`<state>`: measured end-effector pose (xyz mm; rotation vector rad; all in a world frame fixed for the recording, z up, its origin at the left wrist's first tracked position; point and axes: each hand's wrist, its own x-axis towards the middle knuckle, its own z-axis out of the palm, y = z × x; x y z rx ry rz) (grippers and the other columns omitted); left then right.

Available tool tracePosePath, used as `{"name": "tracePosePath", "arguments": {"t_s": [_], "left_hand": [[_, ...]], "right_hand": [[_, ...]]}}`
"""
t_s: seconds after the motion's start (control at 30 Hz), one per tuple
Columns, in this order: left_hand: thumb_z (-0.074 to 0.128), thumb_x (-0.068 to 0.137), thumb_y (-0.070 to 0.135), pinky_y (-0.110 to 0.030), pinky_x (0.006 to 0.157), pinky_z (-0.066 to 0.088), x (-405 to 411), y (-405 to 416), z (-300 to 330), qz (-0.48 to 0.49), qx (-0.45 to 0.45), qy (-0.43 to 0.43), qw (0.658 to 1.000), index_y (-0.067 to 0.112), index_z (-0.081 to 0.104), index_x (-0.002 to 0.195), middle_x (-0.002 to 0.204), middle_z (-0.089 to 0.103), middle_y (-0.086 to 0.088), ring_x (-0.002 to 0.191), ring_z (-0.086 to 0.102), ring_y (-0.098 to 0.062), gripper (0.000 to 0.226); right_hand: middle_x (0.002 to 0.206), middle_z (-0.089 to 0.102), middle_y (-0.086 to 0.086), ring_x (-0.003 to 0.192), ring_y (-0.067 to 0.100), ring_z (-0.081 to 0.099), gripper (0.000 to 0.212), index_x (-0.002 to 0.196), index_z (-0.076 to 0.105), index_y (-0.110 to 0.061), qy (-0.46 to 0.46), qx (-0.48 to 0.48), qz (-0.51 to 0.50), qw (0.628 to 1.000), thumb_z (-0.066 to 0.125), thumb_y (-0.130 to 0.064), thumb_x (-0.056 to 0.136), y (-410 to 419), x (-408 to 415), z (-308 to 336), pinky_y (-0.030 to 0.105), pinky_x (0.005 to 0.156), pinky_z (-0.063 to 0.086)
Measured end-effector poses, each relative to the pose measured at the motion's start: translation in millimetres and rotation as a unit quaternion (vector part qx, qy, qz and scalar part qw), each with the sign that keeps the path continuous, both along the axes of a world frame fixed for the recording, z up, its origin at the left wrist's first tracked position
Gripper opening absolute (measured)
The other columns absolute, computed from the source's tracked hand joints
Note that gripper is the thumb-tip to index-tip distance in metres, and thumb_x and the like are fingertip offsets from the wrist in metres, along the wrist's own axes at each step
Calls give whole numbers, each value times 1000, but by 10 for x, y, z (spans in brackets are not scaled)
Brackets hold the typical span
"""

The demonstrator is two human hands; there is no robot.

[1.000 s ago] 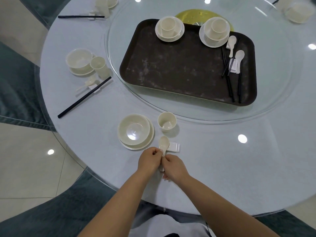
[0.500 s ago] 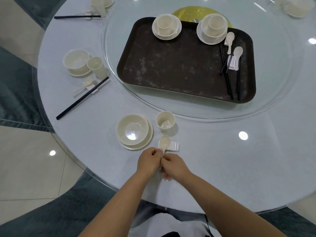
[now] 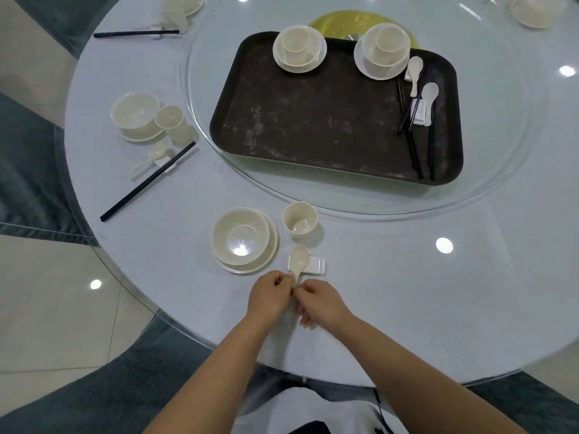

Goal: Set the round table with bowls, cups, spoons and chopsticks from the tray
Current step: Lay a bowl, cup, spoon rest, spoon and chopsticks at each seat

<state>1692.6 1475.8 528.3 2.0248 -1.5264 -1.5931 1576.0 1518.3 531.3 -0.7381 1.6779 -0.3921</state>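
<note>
We see, from a head cam looking down, two bare hands meeting at the near edge of a round table [image 3: 407, 292] w/ a pale blue-grey top. Our left hand [image 3: 271, 297] and right hand [image 3: 322, 303] both have their fingers curled inward, thumb and forefinger tips pinching the handle of a cream ceramic soup spoon [image 3: 298, 261]; the handle end is hidden between the fingertips. Just beyond the fingers, the spoon's bowl lies over the left end of a small white rest [image 3: 315, 265]. Beyond and to the left of the fingers sits an empty cream bowl [image 3: 239, 236] on a saucer; beyond the spoon, just right of the bowl, stands an empty cream cup [image 3: 299, 219]. Further out from the fingers, a glass lazy Susan [image 3: 501, 151] carries a dark brown rectangular tray [image 3: 313, 120]. At the tray's far side we see 2 more bowl-and-saucer sets, each w/ a cup inside: one at left [image 3: 299, 48], one at right [image 3: 383, 50]. Along the tray's right side lie 2 spoons [image 3: 414, 70], a white rest and black chopsticks [image 3: 413, 148]. Well off to the left of the hands, a finished setting [image 3: 138, 115] has bowl, cup, spoon and a pair of black chopsticks [image 3: 147, 181] laid diagonally. Far left at the table's back edge, another chopstick pair [image 3: 136, 34] lies beside more crockery, partly cut off. We can't make out the top-right crockery clearly.
</note>
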Motion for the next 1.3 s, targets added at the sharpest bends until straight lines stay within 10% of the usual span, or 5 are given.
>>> {"name": "tracePosePath", "arguments": {"t_s": [0.4, 0.8, 1.3], "left_hand": [[52, 92, 40, -26, 55, 38, 23, -102, 402, 14, -152, -72, 986, 25, 55, 69, 63, 58, 9, 62, 54, -9, 28], [53, 95, 36, -21, 66, 48, -658, -933, 1079, -48, -257, 14, 965, 34, 57, 105, 85, 63, 12, 79, 60, -8, 11], [56, 93, 32, -24, 80, 45, -1606, -1659, 933, -226, -244, -65, 941, 22, 65, 111, 110, 64, 5, 92, 58, -10, 22]], "right_hand": [[56, 63, -2, 43, 11, 58, 22, 73, 61, -11, 43, -56, -129, 989, 59, -26, 88, 5, -343, 45, 21, 42, 43], [70, 66, 8, 52, 16, 60, 20, 87, 66, -2, 15, -135, -233, 963, 59, -21, 90, -680, -1223, 674, 25, 52, 48], [101, 68, 5, 90, 25, 65, 19, 109, 63, -13, 236, -140, -240, 931, 58, -21, 92, -1266, -2495, 721, 34, 84, 53]]}}
